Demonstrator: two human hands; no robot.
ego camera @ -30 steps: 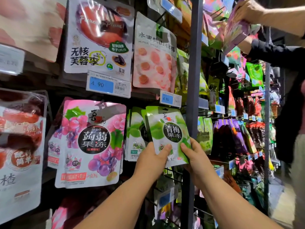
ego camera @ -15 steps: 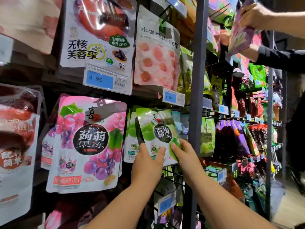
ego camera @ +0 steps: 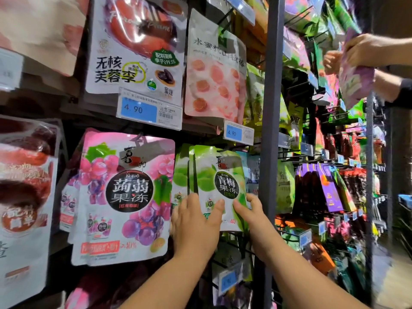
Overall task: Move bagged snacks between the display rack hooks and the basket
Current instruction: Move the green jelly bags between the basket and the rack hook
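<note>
A green plum-jelly snack bag (ego camera: 219, 175) hangs at the front of a row of like bags on a rack hook (ego camera: 229, 150). My left hand (ego camera: 196, 221) holds its lower left edge, thumb on the front. My right hand (ego camera: 253, 216) holds its lower right corner, thumb across the front and fingers behind. To the left hangs a big pink grape-jelly bag (ego camera: 127, 197). No basket is in view.
A grey upright post (ego camera: 270, 130) stands just right of my hands. Price tags (ego camera: 147, 110) jut out on hook ends above. Another person's hands (ego camera: 361, 52) handle a purple bag (ego camera: 354, 83) at the upper right. More hooks with bags fill the right side.
Both my hands have pushed the green bag back toward the rack, so it now hangs close against the bags behind it. The other person's purple bag has dropped lower.
</note>
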